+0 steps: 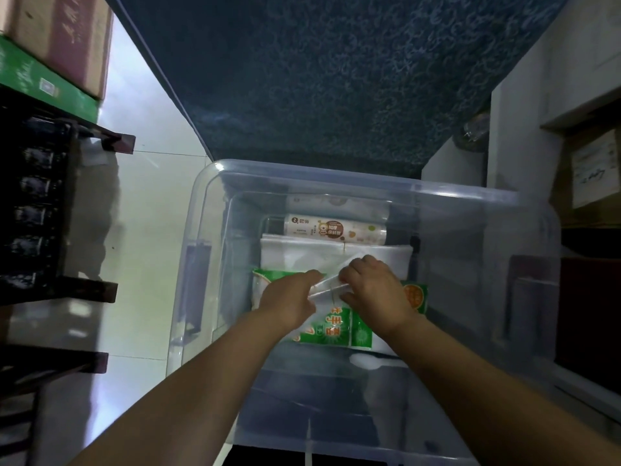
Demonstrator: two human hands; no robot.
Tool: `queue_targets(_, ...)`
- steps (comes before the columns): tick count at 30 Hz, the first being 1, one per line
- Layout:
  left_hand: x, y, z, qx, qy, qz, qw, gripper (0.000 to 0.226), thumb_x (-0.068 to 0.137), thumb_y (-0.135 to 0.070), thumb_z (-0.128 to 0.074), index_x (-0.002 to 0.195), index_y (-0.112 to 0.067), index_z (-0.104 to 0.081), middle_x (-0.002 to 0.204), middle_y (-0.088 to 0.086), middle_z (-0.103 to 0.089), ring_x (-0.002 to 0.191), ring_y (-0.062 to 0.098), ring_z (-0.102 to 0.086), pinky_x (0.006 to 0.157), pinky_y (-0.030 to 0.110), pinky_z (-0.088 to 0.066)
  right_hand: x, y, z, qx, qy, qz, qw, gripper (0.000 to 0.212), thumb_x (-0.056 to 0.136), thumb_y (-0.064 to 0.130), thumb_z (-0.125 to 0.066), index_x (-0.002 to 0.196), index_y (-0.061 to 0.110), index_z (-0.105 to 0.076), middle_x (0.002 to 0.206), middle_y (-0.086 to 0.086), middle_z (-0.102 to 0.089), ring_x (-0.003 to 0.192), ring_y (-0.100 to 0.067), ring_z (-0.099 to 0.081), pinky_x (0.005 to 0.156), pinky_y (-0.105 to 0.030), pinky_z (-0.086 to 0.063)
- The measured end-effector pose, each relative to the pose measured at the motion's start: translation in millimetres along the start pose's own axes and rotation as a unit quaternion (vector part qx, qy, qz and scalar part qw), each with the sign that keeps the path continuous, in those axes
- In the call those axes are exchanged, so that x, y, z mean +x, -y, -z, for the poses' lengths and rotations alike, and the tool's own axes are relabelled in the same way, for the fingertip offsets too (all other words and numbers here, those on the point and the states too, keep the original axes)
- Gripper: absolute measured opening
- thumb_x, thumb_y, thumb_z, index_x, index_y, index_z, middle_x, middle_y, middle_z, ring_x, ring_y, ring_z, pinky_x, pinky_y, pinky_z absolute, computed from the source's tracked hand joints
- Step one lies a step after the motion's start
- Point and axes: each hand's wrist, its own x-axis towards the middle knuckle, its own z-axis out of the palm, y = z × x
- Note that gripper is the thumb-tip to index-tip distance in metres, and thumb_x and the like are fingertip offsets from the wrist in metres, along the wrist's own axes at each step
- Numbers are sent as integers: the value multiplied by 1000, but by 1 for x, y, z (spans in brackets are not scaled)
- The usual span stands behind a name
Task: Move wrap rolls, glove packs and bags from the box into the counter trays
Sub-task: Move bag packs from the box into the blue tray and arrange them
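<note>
While both reach into the box (369, 183) | left hand (289, 299) and right hand (373, 290) pinch one clear bag (331, 287) | lifting it off the glove packs (336, 327).

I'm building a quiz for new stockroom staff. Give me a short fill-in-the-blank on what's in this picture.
1. Both hands reach into a clear plastic ____.
2. The left hand and right hand together grip a clear ____ pack.
3. The glove packs under the hands are printed mainly in ____.
4. The wrap roll lies at the ____ end of the box from the person.

Missing words: box; bag; green; far
</note>
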Motion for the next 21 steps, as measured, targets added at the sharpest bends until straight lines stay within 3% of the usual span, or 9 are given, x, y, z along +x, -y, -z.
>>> queue_targets(5,-20,-15,13,70,-55,-19,996,47,86,-15,-55,129,-33,-49,120,1,-65,106,25,-61,84,29,-46,-15,7,23,-60,-42,12,997,82,54,32,-87,126,15,-51,121,-8,-62,112,-29,-58,97,-46,-43)
queue_targets(8,-42,-33,39,114,-74,-89,987,36,85,-26,-58,120,-35,-56,109,1,-70,97,26,-64,76,30,-47,-25,14,44,-82,21,41,996,75,62,32,-81,128,16,-50,125,-7,-61,118,-27,-54,106,-49,-35)
queue_targets(12,-79,-60,81,146,-64,-169,973,26,83,-37,-60,109,-34,-62,99,0,-71,91,25,-64,70,28,-45,-49,32,90,-57,46,9,997,46,69,29,-71,110,15,-57,115,-9,-62,105,-31,-58,89,-37,-40)
queue_targets(15,-107,-79,110,186,-72,-231,952,26,82,-36,-60,108,-35,-63,96,-1,-71,89,23,-64,66,27,-38,-76,52,120,-74,-46,21,996,69,54,39,-80,115,18,-55,131,-15,-56,116,-32,-55,94,-44,-46)
queue_targets(18,-133,-101,129,213,-79,-277,934,30,82,-51,-57,105,-34,-62,93,1,-71,87,23,-65,64,28,-37,-99,75,146,-68,-66,20,995,99,56,47,-76,140,24,-29,147,-9,-39,132,-26,-38,108,-45,-30)
queue_targets(19,-141,-108,133,221,-86,-289,928,34,80,-56,-56,105,-33,-60,94,2,-71,87,23,-65,63,29,-37,-106,80,154,-57,-66,7,996,100,58,46,-76,142,24,-26,147,-6,-39,134,-24,-36,111,-45,-25)
queue_targets(21,-156,-122,142,235,-104,-307,916,37,79,-54,-58,108,-32,-54,95,5,-71,86,27,-65,62,30,-40,-120,89,170,-30,-61,-26,997,85,61,42,-74,136,24,-38,138,-3,-50,128,-21,-43,112,-44,-24)
